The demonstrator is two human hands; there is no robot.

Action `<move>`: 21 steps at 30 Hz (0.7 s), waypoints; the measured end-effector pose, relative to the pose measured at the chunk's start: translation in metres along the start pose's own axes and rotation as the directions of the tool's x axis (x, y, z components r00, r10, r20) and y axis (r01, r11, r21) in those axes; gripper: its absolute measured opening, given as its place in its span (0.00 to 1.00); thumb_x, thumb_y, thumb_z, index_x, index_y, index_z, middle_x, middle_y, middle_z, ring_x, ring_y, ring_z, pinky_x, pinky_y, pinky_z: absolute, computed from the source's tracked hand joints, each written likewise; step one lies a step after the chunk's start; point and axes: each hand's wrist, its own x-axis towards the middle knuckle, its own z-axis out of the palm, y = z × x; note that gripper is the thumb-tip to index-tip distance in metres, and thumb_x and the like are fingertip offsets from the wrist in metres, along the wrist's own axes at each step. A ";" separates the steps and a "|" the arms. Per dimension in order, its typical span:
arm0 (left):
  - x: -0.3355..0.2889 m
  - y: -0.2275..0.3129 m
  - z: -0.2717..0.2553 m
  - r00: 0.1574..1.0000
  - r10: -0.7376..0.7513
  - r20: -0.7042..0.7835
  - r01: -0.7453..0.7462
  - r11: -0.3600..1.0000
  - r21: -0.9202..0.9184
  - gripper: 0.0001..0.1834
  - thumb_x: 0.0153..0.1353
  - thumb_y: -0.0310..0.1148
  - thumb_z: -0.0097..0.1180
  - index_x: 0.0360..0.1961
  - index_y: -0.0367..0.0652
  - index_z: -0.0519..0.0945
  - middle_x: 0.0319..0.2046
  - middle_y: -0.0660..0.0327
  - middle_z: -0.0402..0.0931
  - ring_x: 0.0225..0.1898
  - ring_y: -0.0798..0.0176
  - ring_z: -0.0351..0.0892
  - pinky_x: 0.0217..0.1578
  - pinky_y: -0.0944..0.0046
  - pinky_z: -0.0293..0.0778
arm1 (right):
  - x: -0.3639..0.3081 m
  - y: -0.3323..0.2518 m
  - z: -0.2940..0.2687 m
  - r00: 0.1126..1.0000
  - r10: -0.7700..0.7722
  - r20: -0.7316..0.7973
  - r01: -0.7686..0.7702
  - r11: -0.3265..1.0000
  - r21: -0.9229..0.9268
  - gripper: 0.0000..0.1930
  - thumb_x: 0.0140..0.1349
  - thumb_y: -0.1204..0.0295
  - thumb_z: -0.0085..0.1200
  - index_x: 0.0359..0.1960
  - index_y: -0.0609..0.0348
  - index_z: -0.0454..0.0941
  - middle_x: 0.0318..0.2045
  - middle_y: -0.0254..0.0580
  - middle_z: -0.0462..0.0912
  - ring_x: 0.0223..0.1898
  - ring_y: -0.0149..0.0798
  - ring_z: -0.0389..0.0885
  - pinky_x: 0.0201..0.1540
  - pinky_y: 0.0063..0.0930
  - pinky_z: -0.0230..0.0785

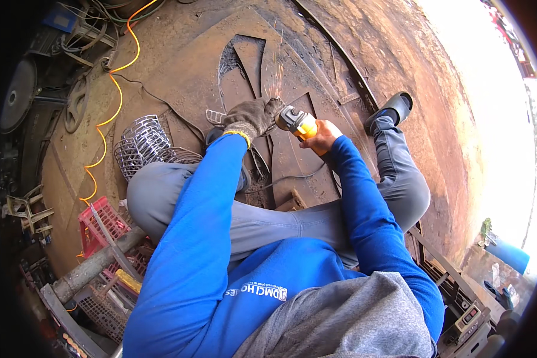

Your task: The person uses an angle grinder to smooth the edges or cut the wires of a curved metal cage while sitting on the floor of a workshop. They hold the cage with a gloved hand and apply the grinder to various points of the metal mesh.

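My right hand (322, 136), bare, is closed around the body of a yellow angle grinder (304, 125) with a grey metal head. Next to the grinder's head, my left hand (247, 116) wears a dark grey knit glove with a yellow cuff. Its fingers are curled on a slotted metal piece (214, 117), whose end sticks out left of the glove. The rest of that piece is hidden by the hand. Orange sparks (277, 77) spray away from me past the gloved fingertips. The grinder's disc cannot be made out clearly.
Similar slotted metal pieces (144, 143) are heaped left of my knee. Cut steel plate (240, 89) lies ahead on the dirty floor. An orange cord (120, 98) winds along the left, and a dark cable (289, 177) passes below the grinder. A red plastic crate (104, 218) stands lower left.
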 end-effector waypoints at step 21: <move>0.009 -0.004 0.000 1.000 -0.017 0.004 0.017 0.999 0.030 0.43 0.72 0.70 0.28 0.55 0.46 0.82 0.54 0.44 0.81 0.57 0.36 0.79 0.58 0.39 0.72 | -0.006 0.004 0.000 0.995 -0.015 -0.097 0.011 0.999 -0.039 0.26 0.43 0.63 0.76 0.43 0.63 0.84 0.36 0.51 0.88 0.39 0.47 0.87 0.49 0.36 0.77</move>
